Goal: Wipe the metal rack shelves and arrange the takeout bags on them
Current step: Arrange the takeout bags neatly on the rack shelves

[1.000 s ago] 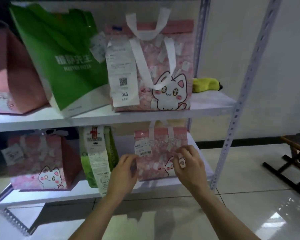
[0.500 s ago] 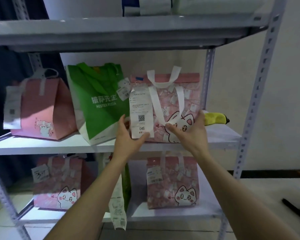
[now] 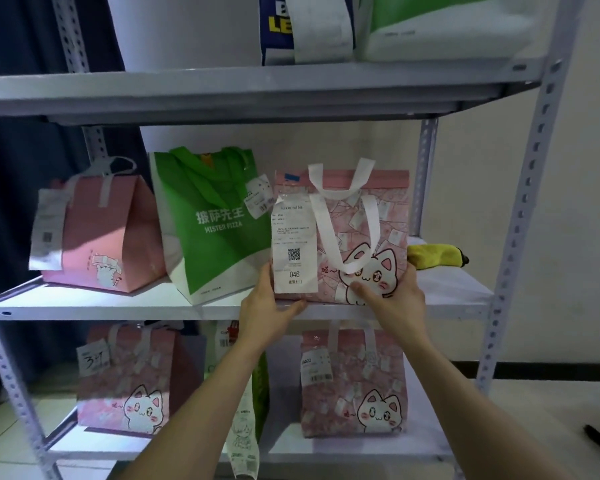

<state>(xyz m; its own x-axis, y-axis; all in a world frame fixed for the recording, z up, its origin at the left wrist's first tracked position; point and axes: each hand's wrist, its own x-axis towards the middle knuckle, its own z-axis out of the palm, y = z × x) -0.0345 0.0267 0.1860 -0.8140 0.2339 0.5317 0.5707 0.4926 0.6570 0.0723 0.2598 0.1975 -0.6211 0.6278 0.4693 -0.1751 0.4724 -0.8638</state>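
We held the pink cat bag [image 3: 361, 216] by its two lower corners where it stood upright on the middle shelf [image 3: 118, 306] of the metal rack [image 3: 534, 161], its white handles drooping over the front. Our left hand [image 3: 267, 306] gripped the bottom left corner, fingers running up the bag's side behind the long receipt [image 3: 294, 244] and the thumb lying along the bottom front edge. Our right hand [image 3: 395, 299] gripped the bottom right corner, thumb pressed on the cat print and the fingers curled round the side panel, so the bag sat between both palms. We could not tell whether its base rested on the shelf. The green pizza bag [image 3: 215, 223] leaned just beside it on the left, touching the receipt's edge, and a yellow cloth [image 3: 433, 259] lay behind it to the right. Another pink bag [image 3: 111, 237] stood further left on the same shelf.
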